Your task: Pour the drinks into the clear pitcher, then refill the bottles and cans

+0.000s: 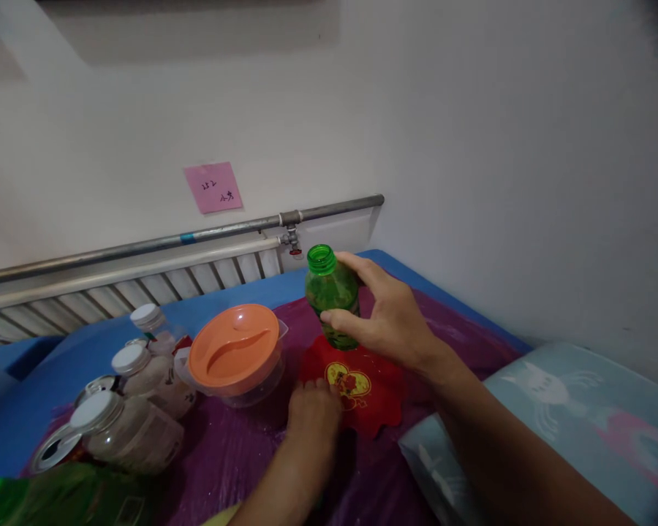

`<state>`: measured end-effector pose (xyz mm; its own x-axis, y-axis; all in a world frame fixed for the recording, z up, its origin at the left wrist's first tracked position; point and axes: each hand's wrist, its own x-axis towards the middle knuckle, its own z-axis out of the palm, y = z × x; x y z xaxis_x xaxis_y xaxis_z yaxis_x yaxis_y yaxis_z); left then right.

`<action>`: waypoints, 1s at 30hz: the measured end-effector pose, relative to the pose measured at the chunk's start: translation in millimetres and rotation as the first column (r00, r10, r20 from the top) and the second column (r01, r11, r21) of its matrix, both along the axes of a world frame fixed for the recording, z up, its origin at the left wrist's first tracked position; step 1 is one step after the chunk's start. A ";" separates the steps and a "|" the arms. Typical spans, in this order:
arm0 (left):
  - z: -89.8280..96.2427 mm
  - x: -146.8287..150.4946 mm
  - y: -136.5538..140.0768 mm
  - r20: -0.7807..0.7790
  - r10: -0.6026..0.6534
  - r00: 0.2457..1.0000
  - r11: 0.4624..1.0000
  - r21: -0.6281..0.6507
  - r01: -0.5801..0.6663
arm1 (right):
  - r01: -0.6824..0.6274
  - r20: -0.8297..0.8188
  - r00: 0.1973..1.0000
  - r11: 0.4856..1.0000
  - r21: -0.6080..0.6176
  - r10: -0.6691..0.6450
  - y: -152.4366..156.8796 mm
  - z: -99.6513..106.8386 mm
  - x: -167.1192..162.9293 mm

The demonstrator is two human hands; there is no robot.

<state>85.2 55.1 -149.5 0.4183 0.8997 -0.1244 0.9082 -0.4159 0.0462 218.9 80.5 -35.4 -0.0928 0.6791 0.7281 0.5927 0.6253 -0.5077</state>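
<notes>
A green transparent bottle with no cap on it stands upright in my right hand. My thumb lies across its near side, and the fingers wrap behind it. Below it, a red mat with a scalloped edge and a yellow printed motif lies on the purple cover. My left hand is at the mat's left edge, its fingers bent down close together on it; the fingertips are hidden. Left of that hand sits a clear container with an orange lid.
Clear jars with white lids, opened cans and another green bottle crowd the left side. A light-blue patterned pillow lies at right. Behind the blue surface run a radiator and a pipe, with a pink note above.
</notes>
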 end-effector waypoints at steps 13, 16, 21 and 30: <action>18.5 0.3 1.5 -0.102 0.140 0.985 0.974 -0.162 -0.155 | -0.003 0.040 0.999 1.000 -0.002 0.003 -1.0 -1.8 -0.9; 25.1 1.3 -1.6 -0.088 0.116 0.989 0.972 -0.193 -0.131 | -0.003 0.040 0.999 1.000 -0.010 0.004 -0.7 -1.4 -0.8; 65.4 -20.7 -28.0 0.098 0.036 0.995 0.994 -0.106 -0.025 | 0.013 0.024 1.000 1.000 -0.011 -0.012 1.8 0.2 1.7; 130.6 -114.8 -42.6 0.936 0.053 0.348 0.679 0.222 -0.700 | 0.017 0.014 1.000 0.999 0.039 -0.018 1.3 4.1 1.6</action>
